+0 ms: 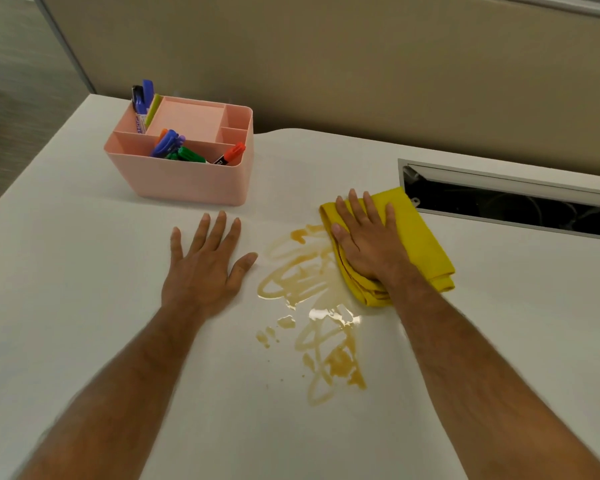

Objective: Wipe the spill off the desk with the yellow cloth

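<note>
A brownish-yellow spill (312, 306) spreads in loops and drops across the middle of the white desk (84, 271). A folded yellow cloth (420, 237) lies at the spill's upper right edge, its left border touching the liquid. My right hand (368, 240) presses flat on top of the cloth, fingers spread and pointing away from me. My left hand (205, 261) rests flat on the bare desk left of the spill, fingers apart, holding nothing.
A pink desk organizer (187, 178) with several coloured markers stands at the back left. An open cable slot (510, 199) with a metal rim cuts into the desk at the back right. A beige partition wall (326, 57) runs behind the desk.
</note>
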Demonstrator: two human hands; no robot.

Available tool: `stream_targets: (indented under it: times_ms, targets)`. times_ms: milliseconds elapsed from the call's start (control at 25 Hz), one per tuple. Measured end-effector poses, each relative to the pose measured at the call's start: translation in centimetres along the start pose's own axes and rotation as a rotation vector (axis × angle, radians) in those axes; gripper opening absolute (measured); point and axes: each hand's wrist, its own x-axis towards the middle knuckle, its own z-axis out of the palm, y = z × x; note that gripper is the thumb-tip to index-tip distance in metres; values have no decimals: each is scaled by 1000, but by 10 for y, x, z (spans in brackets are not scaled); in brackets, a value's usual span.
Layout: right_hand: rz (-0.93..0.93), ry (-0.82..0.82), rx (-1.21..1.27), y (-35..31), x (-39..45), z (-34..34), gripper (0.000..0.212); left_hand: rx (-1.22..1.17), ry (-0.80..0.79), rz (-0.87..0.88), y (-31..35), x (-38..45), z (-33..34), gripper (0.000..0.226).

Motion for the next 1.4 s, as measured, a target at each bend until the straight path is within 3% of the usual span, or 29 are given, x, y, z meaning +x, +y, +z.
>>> stream_targets:
  times_ms: [480, 600, 760, 1000, 1400]
  targets:
    - [42, 0, -5, -22, -122, 12, 74, -33, 6, 12, 3, -8, -4, 77]
    - [162, 37, 9, -37, -154, 18, 73, -37, -11, 11, 4, -9, -5, 80]
    - [468, 119, 57, -67, -173, 26, 70, -49, -16, 22, 5, -10, -7, 84]
    - [691, 127, 116, -81, -142, 20, 67, -28, -21, 20, 1, -7, -3, 82]
    - [589, 155, 179, -48, -26, 1, 63, -4, -16, -2, 1, -3, -1, 80]
